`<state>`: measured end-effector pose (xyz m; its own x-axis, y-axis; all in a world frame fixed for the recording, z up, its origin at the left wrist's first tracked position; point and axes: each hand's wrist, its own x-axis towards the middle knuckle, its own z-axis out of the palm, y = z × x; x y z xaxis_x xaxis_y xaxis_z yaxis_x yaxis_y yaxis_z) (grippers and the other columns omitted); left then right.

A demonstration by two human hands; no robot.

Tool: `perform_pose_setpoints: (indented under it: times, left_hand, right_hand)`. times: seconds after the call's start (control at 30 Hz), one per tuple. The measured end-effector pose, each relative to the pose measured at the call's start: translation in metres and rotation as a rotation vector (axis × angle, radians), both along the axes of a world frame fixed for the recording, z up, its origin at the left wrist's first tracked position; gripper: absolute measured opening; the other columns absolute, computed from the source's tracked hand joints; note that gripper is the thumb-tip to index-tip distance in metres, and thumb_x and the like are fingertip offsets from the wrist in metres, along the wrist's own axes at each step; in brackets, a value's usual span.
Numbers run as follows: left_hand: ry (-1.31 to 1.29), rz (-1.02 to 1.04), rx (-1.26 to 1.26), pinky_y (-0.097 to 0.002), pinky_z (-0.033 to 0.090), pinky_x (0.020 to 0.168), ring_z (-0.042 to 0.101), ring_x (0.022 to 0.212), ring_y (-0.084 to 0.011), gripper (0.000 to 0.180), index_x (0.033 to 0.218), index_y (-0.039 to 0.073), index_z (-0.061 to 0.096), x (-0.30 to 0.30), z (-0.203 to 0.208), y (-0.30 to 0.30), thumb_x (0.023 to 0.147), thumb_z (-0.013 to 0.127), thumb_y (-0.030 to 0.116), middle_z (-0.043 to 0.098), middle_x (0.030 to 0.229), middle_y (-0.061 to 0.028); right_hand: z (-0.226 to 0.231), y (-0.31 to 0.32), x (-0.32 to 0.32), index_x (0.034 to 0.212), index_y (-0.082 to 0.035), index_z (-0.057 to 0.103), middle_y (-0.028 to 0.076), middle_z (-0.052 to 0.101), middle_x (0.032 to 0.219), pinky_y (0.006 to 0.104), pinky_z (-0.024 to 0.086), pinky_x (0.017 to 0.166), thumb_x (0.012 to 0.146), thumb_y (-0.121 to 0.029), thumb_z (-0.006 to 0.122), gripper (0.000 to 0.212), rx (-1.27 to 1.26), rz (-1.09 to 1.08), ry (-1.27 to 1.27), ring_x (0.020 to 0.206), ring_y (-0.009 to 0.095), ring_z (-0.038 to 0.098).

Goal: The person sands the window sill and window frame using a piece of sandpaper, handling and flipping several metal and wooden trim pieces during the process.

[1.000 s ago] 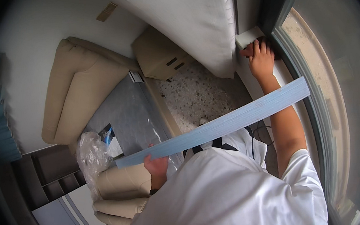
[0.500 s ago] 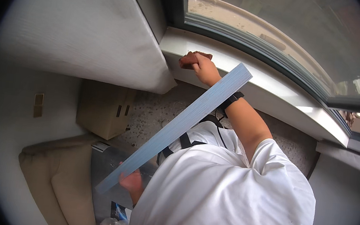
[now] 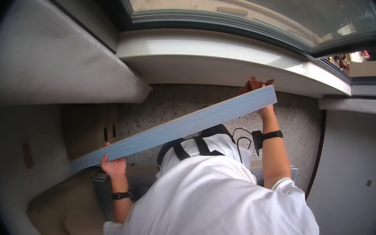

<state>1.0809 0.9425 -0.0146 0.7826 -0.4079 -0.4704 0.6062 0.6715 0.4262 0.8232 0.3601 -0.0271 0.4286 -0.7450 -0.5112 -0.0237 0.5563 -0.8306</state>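
Note:
A long, flat light-blue board [image 3: 178,124] slants across in front of me, its left end lower and nearer than its right. My left hand [image 3: 114,166] is closed on the lower edge near that left end, thumb and fingertip against it. At the upper right end is my right hand [image 3: 268,111], mostly hidden behind the board. A reddish-brown cloth [image 3: 255,85] bunches out above the board there, held in that hand. Whether the right fingers also grip the board is hidden.
Ahead runs a white window sill [image 3: 205,47] beneath a dark-framed window [image 3: 235,27]. A padded, pale-covered piece [image 3: 56,56] stands at left, above a cardboard box [image 3: 87,129]. Brown fabric [image 3: 65,201] lies at lower left. Below is speckled floor [image 3: 288,129].
My right hand has come away from the sill with the cloth, to behind the board's right end. The board has turned flatter, its left end rising with my left hand. The view has shifted right.

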Motion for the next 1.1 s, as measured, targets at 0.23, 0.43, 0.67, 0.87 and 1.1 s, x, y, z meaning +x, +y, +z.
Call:
perform_pose_setpoints:
  times: [0.23, 0.43, 0.67, 0.87, 1.1]
  left_hand:
    - [-0.002, 0.088, 0.015, -0.0490, 0.052, 0.100, 0.062, 0.116, -0.0318, 0.052, 0.130, 0.009, 0.059, -0.068, -0.004, -0.089, 0.080, 0.066, 0.020, 0.066, 0.122, -0.0123]
    - [0.066, 0.242, -0.037, -0.0520, 0.054, 0.095, 0.060, 0.118, -0.0340, 0.049, 0.129, 0.007, 0.059, -0.151, -0.011, -0.147, 0.082, 0.064, 0.018, 0.064, 0.126, -0.0168]
    - [-0.061, 0.336, -0.026, -0.0506, 0.054, 0.092, 0.061, 0.117, -0.0346, 0.045, 0.130, 0.005, 0.057, -0.203, 0.001, -0.104, 0.087, 0.060, 0.017, 0.063, 0.127, -0.0166]
    - [-0.046, 0.486, 0.073, -0.0465, 0.052, 0.084, 0.061, 0.113, -0.0314, 0.045, 0.131, 0.007, 0.057, -0.227, -0.008, -0.055, 0.088, 0.058, 0.022, 0.064, 0.124, -0.0109]
    - [-0.001, 0.601, 0.005, -0.0485, 0.052, 0.086, 0.062, 0.114, -0.0316, 0.044, 0.129, 0.007, 0.059, -0.225, -0.039, 0.006, 0.088, 0.058, 0.022, 0.065, 0.123, -0.0101]
  right_hand:
    - [0.017, -0.151, -0.101, 0.140, -0.003, 0.045, 0.011, 0.061, 0.127, 0.0372, 0.047, 0.100, 0.106, -0.043, 0.048, 0.053, -0.326, -0.447, 0.079, 0.116, 0.024, 0.060]
    - [0.013, -0.267, -0.143, 0.134, 0.002, 0.053, 0.017, 0.065, 0.118, 0.0366, 0.044, 0.099, 0.104, -0.048, 0.046, 0.059, -0.746, -0.226, 0.426, 0.113, 0.027, 0.061]
    - [-0.030, -0.276, -0.111, 0.147, -0.020, 0.047, 0.019, 0.040, 0.153, 0.0657, 0.026, 0.111, 0.097, -0.042, 0.051, 0.054, -1.274, 0.322, 1.095, 0.144, 0.040, 0.031]
    - [-0.074, -0.265, -0.090, 0.155, -0.018, 0.035, 0.024, 0.024, 0.160, 0.0670, 0.023, 0.113, 0.094, -0.046, 0.056, 0.070, -1.251, 0.238, 1.150, 0.147, 0.049, 0.020]
    - [-0.062, -0.201, -0.010, 0.157, -0.018, 0.030, 0.025, 0.018, 0.162, 0.0679, 0.015, 0.115, 0.094, -0.057, 0.054, 0.078, -1.143, 0.358, 1.166, 0.150, 0.045, 0.014]
